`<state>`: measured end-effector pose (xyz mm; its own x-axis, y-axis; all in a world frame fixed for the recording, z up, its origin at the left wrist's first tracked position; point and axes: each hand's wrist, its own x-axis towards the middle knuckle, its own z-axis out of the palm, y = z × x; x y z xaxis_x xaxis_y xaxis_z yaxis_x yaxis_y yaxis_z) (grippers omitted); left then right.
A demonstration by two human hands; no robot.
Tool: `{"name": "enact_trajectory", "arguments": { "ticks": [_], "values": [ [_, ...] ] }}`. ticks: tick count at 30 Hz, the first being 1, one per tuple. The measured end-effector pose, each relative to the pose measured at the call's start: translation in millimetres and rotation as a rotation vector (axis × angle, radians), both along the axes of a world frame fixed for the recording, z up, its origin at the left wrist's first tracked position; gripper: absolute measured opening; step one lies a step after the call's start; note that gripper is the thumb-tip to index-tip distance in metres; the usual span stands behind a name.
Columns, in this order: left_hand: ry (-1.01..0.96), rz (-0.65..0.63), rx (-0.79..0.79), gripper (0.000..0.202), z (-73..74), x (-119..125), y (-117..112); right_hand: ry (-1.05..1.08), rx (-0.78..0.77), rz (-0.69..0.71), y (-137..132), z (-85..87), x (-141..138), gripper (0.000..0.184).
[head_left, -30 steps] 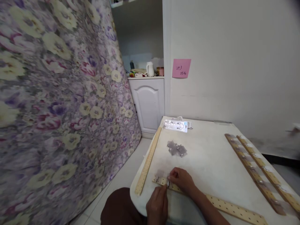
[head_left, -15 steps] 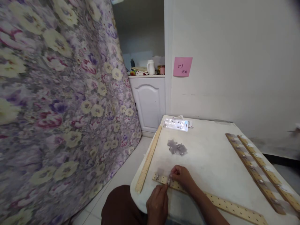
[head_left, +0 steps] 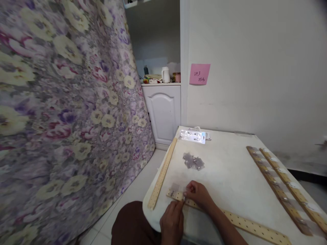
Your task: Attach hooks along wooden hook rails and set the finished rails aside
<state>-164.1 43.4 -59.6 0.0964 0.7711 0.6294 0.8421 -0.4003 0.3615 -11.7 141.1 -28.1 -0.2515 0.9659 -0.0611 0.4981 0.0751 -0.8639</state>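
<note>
My left hand (head_left: 172, 216) is closed, its fingertips pinched at the near edge of a perforated wooden strip (head_left: 255, 226). Just beyond it, my right hand (head_left: 199, 194) is closed too, thumb and forefinger pinching a small shiny piece at the same spot on the strip. The fingers cover most of that piece, so its exact kind cannot be told. Left of my fingertips, a translucent square with a small metal fitting (head_left: 175, 188) stands on the strip's end. Farther back lies a pile of grey translucent squares with metal bits (head_left: 193, 161).
Another perforated wooden strip (head_left: 162, 175) lies along the table's left edge. Two strips bearing several clear pieces (head_left: 278, 194) lie at the right. A clear blister pack (head_left: 192, 136) rests at the back of the white table (head_left: 224, 163). A floral curtain (head_left: 76, 119) hangs left.
Both hands stay at the same spot on the strip; the right fingers have shifted very slightly around the small piece. The whole view has moved a little.
</note>
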Motion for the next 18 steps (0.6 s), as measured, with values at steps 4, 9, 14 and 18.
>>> {"name": "enact_trajectory", "arguments": {
  "ticks": [4,9,14,18],
  "values": [
    [0.020,0.015,-0.028,0.031,3.5,0.2,-1.3,-0.018,-0.014,-0.008,-0.6,1.4,-0.3,0.018],
    [0.034,0.041,-0.051,0.031,7.1,1.5,-2.1,-0.001,-0.038,-0.013,1.0,1.7,-1.3,0.019],
    [0.057,0.031,0.004,0.030,4.2,0.1,0.0,0.030,-0.068,-0.013,2.2,1.5,-2.7,0.028],
    [0.050,0.032,-0.004,0.031,6.4,-0.2,0.6,0.045,-0.036,-0.025,2.0,1.2,-1.0,0.030]
  ]
}}
